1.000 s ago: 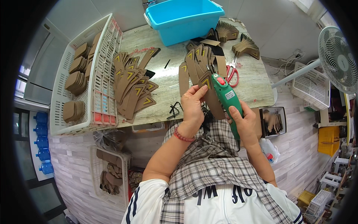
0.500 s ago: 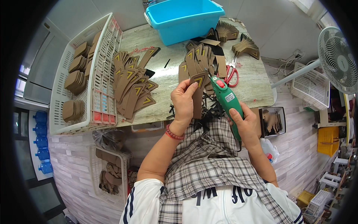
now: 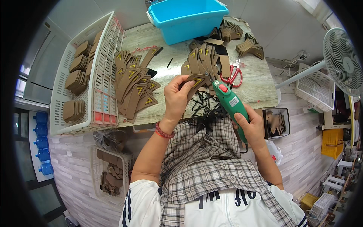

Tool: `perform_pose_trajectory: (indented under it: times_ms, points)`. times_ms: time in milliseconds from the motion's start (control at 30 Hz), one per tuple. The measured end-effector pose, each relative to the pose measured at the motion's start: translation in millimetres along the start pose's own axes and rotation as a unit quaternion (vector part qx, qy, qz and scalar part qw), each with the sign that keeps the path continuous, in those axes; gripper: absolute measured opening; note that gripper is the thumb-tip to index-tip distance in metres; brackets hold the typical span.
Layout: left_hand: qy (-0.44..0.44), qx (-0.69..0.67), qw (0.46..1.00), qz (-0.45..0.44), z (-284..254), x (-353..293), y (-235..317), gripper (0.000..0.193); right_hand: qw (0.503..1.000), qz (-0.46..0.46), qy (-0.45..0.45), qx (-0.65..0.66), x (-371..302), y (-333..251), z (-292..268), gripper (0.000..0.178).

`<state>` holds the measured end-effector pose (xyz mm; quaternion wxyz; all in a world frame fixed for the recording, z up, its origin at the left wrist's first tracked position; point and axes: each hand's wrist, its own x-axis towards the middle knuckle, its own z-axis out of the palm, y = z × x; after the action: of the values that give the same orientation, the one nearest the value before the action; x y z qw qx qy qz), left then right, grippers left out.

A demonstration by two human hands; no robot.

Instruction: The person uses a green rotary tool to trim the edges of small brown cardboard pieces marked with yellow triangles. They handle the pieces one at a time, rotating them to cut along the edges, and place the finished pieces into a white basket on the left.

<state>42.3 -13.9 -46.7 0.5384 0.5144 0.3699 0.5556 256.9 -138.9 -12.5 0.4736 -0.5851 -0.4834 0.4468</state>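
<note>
My left hand (image 3: 176, 100) pinches a flat brown piece (image 3: 198, 80) with a yellow chevron on its wide end. That end points right, by the tip of a green handheld electric cutter (image 3: 229, 99) with a red button. My right hand (image 3: 251, 124) is wrapped round the cutter's body. Whether the tip touches the piece I cannot tell. Below lie thin black offcut strips (image 3: 206, 113), at the table's front edge and on my plaid apron (image 3: 204, 147). A fanned pile of similar pieces (image 3: 200, 58) lies just beyond my left hand; another pile (image 3: 132, 85) lies to the left.
Red-handled scissors (image 3: 237, 76) lie right of the cutter. A blue tub (image 3: 189, 28) stands at the back, near fanned brown stacks (image 3: 250, 47). A white crate (image 3: 92, 89) with brown stacks borders the left side. A fan (image 3: 342, 62) stands at right.
My left hand has shifted left and turned the brown piece from nearly upright to slanted, its chevron end toward the cutter. My right hand with the cutter has barely moved.
</note>
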Motion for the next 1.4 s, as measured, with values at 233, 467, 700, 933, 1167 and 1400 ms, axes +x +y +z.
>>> perform_pose_trajectory:
  times_ms: [233,467,700,933,1167,1400]
  points:
    - [-0.04,0.073,0.997,-0.005,-11.6,8.5,26.1,0.012,1.0,-0.005,-0.022,-0.008,0.1,1.8,-3.1,0.037]
    - [-0.104,0.16,0.982,0.003,-31.7,21.3,34.8,0.011,0.998,-0.011,-0.042,-0.041,1.2,5.9,-6.5,0.041]
    - [-0.147,0.176,0.973,-0.014,-29.4,23.8,49.4,0.012,0.998,-0.021,-0.049,-0.035,2.7,6.0,-4.2,0.042]
    - [-0.169,0.278,0.946,-0.001,-51.6,30.5,55.1,0.012,0.999,0.006,-0.046,0.008,6.2,0.8,1.8,0.041]
    - [0.099,0.627,0.732,0.246,-129.0,55.3,49.3,0.025,0.999,0.031,0.007,0.017,3.6,19.9,-7.0,0.035]
    - [0.068,0.595,0.8,0.036,-26.3,83.4,-94.9,0.054,0.999,0.048,0.001,0.002,0.5,26.3,1.6,0.037]
